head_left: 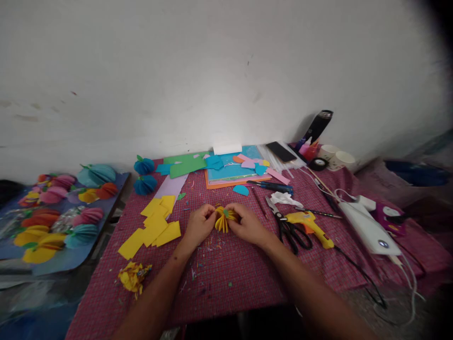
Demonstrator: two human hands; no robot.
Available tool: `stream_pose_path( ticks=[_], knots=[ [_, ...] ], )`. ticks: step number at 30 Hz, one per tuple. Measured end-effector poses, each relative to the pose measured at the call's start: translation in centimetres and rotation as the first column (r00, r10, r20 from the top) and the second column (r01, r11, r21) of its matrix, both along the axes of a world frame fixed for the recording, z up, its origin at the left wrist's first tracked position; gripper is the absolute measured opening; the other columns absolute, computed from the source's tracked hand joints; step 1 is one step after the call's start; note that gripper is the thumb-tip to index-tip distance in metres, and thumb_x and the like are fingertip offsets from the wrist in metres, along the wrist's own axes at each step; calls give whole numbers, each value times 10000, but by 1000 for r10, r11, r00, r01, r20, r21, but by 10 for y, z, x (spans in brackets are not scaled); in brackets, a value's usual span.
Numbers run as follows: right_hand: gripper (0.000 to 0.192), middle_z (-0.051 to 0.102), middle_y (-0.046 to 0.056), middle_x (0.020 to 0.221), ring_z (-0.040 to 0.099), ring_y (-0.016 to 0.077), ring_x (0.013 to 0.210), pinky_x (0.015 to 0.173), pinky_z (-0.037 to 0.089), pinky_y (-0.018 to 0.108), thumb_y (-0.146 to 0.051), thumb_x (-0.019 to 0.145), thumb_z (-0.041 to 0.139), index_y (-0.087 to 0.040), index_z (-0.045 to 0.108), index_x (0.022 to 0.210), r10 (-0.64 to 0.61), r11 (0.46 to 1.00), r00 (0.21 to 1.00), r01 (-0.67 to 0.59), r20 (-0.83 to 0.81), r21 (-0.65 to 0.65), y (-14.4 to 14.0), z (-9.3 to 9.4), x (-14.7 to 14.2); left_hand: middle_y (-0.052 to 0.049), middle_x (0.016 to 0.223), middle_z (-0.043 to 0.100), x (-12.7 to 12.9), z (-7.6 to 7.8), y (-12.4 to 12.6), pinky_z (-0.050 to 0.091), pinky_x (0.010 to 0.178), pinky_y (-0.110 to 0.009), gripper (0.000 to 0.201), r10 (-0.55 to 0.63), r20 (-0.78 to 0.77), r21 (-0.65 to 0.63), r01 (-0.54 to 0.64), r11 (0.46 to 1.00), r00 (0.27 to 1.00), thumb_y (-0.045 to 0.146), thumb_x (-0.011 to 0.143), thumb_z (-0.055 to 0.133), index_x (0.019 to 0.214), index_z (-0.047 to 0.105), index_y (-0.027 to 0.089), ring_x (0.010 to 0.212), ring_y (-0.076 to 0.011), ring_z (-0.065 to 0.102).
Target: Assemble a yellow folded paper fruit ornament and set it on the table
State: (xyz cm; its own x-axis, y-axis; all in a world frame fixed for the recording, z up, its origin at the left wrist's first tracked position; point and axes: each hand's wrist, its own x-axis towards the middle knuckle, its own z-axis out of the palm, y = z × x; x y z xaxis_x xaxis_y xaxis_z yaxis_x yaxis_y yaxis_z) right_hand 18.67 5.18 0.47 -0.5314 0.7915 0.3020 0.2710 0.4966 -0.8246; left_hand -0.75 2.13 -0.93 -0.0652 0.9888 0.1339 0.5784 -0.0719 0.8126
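Starting far left: finished paper balls (56, 210) piled on a blue board (63, 259), well apart from the work, not at risk. Nearer, crumpled yellow scrap (132, 276) and loose yellow paper pieces (154, 226) lying on the red checked cloth (219, 278), just beside the left forearm; easily swept off or creased by a careless elbow.

Centre: left hand (200, 225) and right hand (247, 224) both closed narrowly on the yellow folded paper piece (224, 218), pinched between fingertips from either side, held just above the cloth. Likely hazards here: squeezing too hard and crushing the fanned leaves, pulling unevenly and tearing a fold, or, if glue is fresh, letting leaves stick crookedly. Cannot tell whether glue is wet.

Right: scissors (292, 231) lying near the right wrist, blades toward the hand; a sideways reach could catch them. Yellow glue gun (309, 226) just beyond, cord trailing across the cloth; possibly hot, so a burn or a snagged cord dragging it over. Paper cups (338, 158) at the back, tippable.
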Motion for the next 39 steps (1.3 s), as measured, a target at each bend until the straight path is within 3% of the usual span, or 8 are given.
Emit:
stream_pose_path(
  ticks=[3, 9, 14, 21, 26, 39],
  knots=[
    [266, 653, 24, 949, 587, 162, 840, 767, 447, 279, -101, 783, 541, -195, 614, 1020, 2, 1000, 1000, -2, -3, 1, 0, 0, 0, 11, 722, 656, -1, 0, 1, 413, 616, -225, 160, -10, 33, 3, 9, 1000, 999, 309, 882, 556, 811, 630, 186, 650, -127, 583],
    [283, 650, 32, 957, 585, 172, 845, 760, 452, 284, -101, 770, 552, -197, 610, 1030, -13, 1000, 1000, 13, 14, 17, -1, 2, 0, 30, 752, 628, -7, 15, -2, 436, 637, -214, 124, -74, 282, -1, 78, 997, 957, 261, 838, 613, 925, 546, 203, 683, -119, 592],
    [366, 652, 45, 1021, 597, 184, 898, 807, 468, 301, -100, 758, 557, -201, 599, 1107, 38, 999, 999, -39, 18, 15, -2, 7, 6, 14, 759, 616, -11, 22, -6, 427, 627, -222, 145, -194, 218, -30, 205, 978, 956, 301, 814, 664, 817, 585, 179, 678, -117, 565],
    [515, 625, 75, 1155, 593, 225, 1021, 896, 468, 363, -187, 741, 681, -214, 556, 1240, 105, 994, 994, -106, 39, 25, -1, 9, 12, 1, 866, 646, -11, 23, -8, 421, 643, -233, 225, -297, 254, -72, 324, 943, 920, 262, 773, 716, 936, 580, 190, 712, -119, 573],
    [564, 613, 90, 1195, 576, 244, 1073, 952, 445, 407, -247, 745, 736, -215, 532, 1269, 103, 993, 992, -107, 78, 52, -2, 8, 11, 24, 777, 597, -6, 22, -10, 377, 594, -219, 248, -300, 180, -79, 317, 945, 937, 229, 738, 732, 921, 569, 190, 672, -115, 539],
    [481, 606, 102, 1201, 579, 242, 1070, 913, 469, 383, -153, 776, 614, -206, 518, 1244, 89, 994, 989, -96, 117, 61, -3, 11, 11, 17, 810, 594, -4, 26, -11, 390, 616, -222, 201, -327, 167, -54, 340, 939, 930, 215, 778, 680, 936, 557, 195, 685, -115, 532]
  ],
)
